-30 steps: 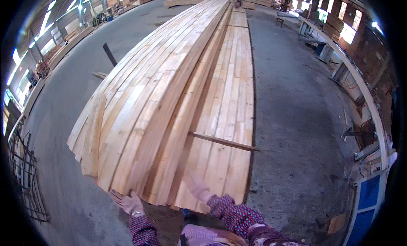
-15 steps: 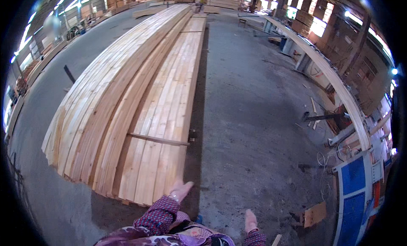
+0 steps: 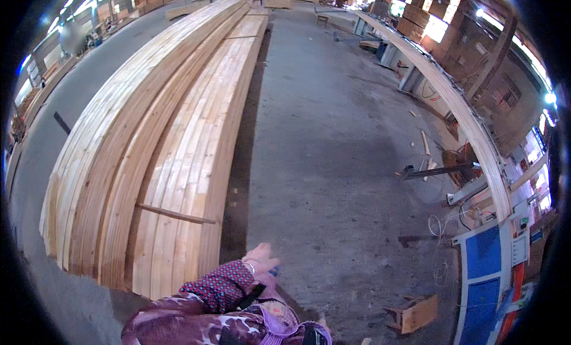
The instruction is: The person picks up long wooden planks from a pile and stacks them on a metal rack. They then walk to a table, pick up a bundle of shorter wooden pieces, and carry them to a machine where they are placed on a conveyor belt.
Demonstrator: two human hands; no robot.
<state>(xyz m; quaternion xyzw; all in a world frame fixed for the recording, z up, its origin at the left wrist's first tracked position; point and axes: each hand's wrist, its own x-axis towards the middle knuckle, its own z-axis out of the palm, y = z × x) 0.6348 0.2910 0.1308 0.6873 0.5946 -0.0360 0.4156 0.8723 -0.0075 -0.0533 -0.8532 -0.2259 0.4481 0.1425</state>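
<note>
My left hand is stretched out in front of my body, just right of the near end of a long stack of pale planks. Its fingers look loosely apart, with nothing held, and a bracelet circles the wrist. The hand is apart from the planks, over the floor. A small blue thing shows beside its fingers; I cannot make out what it is. At the lower edge, a pale blurred bit of my right hand barely shows, its fingers hidden. A thin wooden strip lies across the planks.
Beside the lower stack rises a taller plank stack. Grey concrete floor runs along the right. A long conveyor carrying boards ends near a blue-and-white cabinet. A brown cardboard piece and loose white cable lie nearby.
The view has swung so the plank stacks sit farther left. My left hand has come away from the planks' near end, over the floor. My right hand has dropped nearly out of view.
</note>
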